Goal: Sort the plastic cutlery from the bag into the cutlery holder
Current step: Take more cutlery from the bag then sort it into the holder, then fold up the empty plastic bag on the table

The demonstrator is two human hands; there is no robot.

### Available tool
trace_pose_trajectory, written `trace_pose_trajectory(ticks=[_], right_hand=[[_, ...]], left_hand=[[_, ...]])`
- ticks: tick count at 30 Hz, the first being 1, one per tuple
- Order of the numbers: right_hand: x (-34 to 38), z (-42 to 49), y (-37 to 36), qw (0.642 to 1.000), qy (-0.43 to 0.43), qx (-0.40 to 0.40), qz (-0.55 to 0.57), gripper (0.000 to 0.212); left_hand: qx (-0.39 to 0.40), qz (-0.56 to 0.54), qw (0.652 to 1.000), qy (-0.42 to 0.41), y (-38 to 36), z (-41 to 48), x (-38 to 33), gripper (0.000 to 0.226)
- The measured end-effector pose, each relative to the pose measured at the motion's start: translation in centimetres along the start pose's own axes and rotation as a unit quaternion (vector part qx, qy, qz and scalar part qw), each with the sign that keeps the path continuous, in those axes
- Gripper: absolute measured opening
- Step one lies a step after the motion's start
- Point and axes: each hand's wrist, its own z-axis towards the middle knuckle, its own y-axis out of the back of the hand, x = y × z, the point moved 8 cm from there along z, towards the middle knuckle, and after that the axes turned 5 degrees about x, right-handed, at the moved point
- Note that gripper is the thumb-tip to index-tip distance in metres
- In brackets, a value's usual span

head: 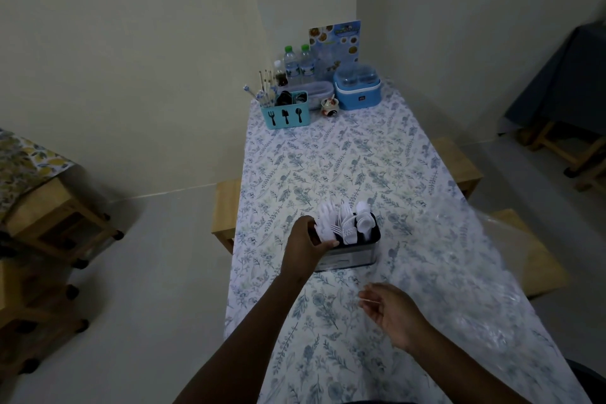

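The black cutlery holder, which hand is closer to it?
Left. The left hand is at the cutlery holder, fingers on its left end. The right hand hangs over the tablecloth, nearer the person, apart from it.

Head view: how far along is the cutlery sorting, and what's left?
Mostly done, it seems. The dark rectangular cutlery holder already stands full of white plastic cutlery. In hand: the left hand has its grip on white pieces at the holder's left end, apparently seating them. The right hand hovers open over the floral tablecloth. The clear plastic bag lies flat to the right; I can't tell if anything remains inside.
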Motion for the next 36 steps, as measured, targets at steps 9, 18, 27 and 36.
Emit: trace_pose_trajectory(ticks=[9, 18, 27, 36], right_hand=[[1.3, -1.6, 4.1, 0.923, 0.140, -0.048, -0.356, 0.005], [1.0, -2.7, 11.8, 0.608, 0.194, -0.185, -0.748, 0.045], [1.1, -1.9, 15.6, 0.567, 0.212, -0.146, -0.783, 0.042], [-0.4, -0.8, 12.0, 0.670, 0.309, 0.020, -0.675, 0.026]], left_hand=[[-0.025, -0.003, 1.000, -0.008, -3.1, -6.7, 1.4, 0.026], [0.235, 0.096, 0.967, 0.015, -14.1, -9.9, 1.3, 0.025], [0.296, -0.182, 0.877, 0.332, -20.6, -13.0, 2.7, 0.006], [0.241, -0.239, 0.862, 0.376, -20.5, -13.7, 2.8, 0.012]])
